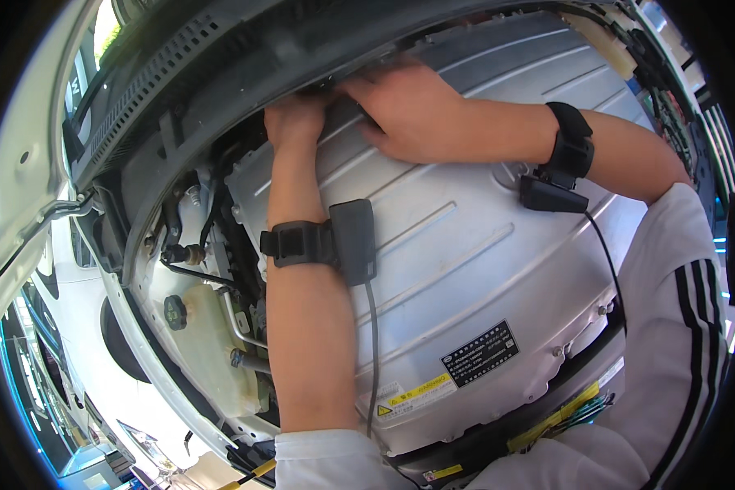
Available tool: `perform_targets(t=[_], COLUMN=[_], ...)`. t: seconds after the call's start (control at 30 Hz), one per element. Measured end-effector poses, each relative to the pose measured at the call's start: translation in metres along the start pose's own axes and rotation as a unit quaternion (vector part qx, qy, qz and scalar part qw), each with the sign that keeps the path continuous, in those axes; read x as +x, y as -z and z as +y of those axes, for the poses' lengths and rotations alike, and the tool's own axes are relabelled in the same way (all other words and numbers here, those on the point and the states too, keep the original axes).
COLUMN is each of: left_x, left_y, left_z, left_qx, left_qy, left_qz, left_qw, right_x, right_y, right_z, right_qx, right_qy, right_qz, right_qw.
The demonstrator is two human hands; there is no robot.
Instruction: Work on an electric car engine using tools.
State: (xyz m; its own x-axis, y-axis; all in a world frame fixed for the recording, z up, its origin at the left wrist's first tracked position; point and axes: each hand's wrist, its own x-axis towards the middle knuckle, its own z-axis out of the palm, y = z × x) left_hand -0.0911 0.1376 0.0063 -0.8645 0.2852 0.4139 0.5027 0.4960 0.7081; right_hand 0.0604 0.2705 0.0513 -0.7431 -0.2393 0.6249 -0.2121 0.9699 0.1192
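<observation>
Both hands reach to the gap between a large ribbed silver metal cover [433, 269] and the dark plastic cowl panel [212, 77] of a car. My left hand [294, 122] dips under the cowl's edge, its fingers hidden. Just right of it, above the silver cover, my right hand [412, 110] is bent inward with curled fingers. Its fingertips are blurred and run into the dark gap, so whatever they grip cannot be made out. A black strap with a small box [351, 241] sits on my left forearm, and another strapped box [554, 193] on the right one.
On the left stands a whitish fluid reservoir [216, 351] with a black cap [175, 312], beside hoses and a metal pipe [238, 318]. A black label [480, 353] and a yellow warning sticker [416, 392] mark the cover. Cables hang from both straps. A yellow-wrapped wire bundle [559, 418] lies at the front edge.
</observation>
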Motion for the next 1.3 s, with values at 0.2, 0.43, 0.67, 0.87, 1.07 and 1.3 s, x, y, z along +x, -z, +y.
perform_targets(t=[0.2,0.43,0.67,0.87,1.07,1.3], left_x=[-0.008,-0.001,0.007,-0.005,-0.004,0.008], left_y=[0.008,0.001,0.014,0.003,0.007,0.03], left_z=[0.041,0.007,0.008,0.035,0.029,0.017], left_qx=[0.034,-0.01,0.01,0.037,-0.036,-0.016], left_qy=[0.124,0.043,0.058,0.108,0.048,0.111], left_qz=[-0.11,-0.069,-0.1,-0.1,-0.11,-0.113], left_qw=[0.986,0.997,0.993,0.988,0.992,0.987], right_x=[0.009,-0.002,-0.002,0.002,-0.008,-0.007], right_y=[0.013,0.001,0.016,-0.007,0.001,0.028], right_z=[0.05,0.044,0.003,0.057,0.039,0.006], right_qx=[0.023,0.059,0.065,0.028,0.116,0.077], right_qy=[-0.147,-0.08,-0.037,-0.093,-0.06,-0.055], right_qz=[-0.183,-0.086,-0.118,-0.116,-0.079,-0.108], right_qw=[0.972,0.991,0.99,0.988,0.988,0.99])
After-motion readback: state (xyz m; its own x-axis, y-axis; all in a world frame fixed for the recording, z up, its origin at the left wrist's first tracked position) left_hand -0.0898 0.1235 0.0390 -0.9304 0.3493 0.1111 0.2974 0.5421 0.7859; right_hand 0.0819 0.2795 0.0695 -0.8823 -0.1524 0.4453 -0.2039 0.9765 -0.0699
